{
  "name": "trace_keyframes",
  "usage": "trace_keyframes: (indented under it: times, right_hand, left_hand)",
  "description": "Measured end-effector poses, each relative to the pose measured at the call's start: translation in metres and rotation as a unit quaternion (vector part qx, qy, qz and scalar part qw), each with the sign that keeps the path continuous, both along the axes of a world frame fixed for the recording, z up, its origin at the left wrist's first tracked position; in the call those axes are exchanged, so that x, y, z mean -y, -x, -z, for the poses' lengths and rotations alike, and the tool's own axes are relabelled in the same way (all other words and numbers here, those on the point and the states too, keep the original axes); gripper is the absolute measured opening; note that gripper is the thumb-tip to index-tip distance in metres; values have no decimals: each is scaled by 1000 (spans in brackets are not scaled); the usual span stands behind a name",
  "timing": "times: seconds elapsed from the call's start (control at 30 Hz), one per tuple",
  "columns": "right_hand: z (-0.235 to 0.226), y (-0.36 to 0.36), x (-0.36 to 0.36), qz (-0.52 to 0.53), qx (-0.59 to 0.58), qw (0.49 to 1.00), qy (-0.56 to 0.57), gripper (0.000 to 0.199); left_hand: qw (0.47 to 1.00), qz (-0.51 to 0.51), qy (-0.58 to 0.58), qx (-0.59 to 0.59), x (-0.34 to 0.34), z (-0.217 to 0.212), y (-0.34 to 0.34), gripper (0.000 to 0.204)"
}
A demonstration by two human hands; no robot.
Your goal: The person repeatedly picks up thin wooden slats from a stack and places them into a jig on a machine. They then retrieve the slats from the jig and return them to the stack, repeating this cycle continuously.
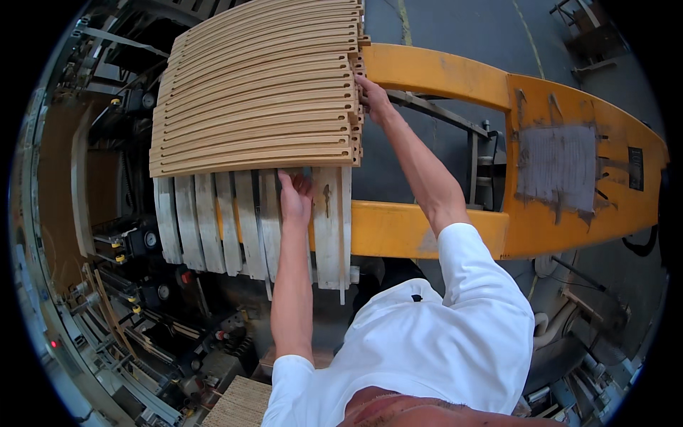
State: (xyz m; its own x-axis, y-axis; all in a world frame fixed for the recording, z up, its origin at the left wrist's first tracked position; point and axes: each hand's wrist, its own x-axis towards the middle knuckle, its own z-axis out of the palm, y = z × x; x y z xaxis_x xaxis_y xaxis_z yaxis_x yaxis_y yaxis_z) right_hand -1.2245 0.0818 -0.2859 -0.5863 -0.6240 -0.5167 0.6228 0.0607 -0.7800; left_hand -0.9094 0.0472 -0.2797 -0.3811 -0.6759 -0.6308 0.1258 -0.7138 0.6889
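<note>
A broad stack of light wooden slats (256, 92), gently curved and with slots near their ends, lies ahead of me, each slat side by side with its neighbours. It rests on a worn pallet of whitish boards (245, 220). My left hand (295, 199) is palm up at the stack's near edge, just above the boards. Its fingers are loosely bent and apart, with the thumb by the nearest slat. At the right end of the stack, my right hand (374, 99) touches the slat ends with outstretched fingers; some fingertips are hidden there.
Under the pallet runs a yellow pallet truck (427, 228), its wide body to the right bearing a scuffed paper sheet (558, 171). Machinery with gauges (149, 238) stands close on the left. More wooden slats (238, 402) lie at the lower left.
</note>
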Motion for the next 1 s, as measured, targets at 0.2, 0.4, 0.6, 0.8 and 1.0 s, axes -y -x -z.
trace_keyframes:
  times: [0.2, 0.4, 0.6, 0.8, 1.0]
  right_hand:
    - [-11, -12, 0, 39, 17, 998, 35, 44]
    - [-24, -21, -7, 51, 31, 997, 57, 45]
    - [-20, -21, -7, 65, 48, 995, 61, 47]
    - [2, -39, -18, 78, 41, 993, 78, 43]
    - [-4, -75, -39, 31, 49, 998, 38, 37]
  left_hand:
    - [999, -41, -7, -18, 10, 0, 21, 74]
    - [999, -39, -17, -33, 8, 5, 19, 81]
    - [998, -50, -20, -28, 1, -4, 26, 68]
    - [996, -60, -35, -58, -5, -17, 18, 63]
    - [994, -91, -57, -28, -17, -24, -13, 68]
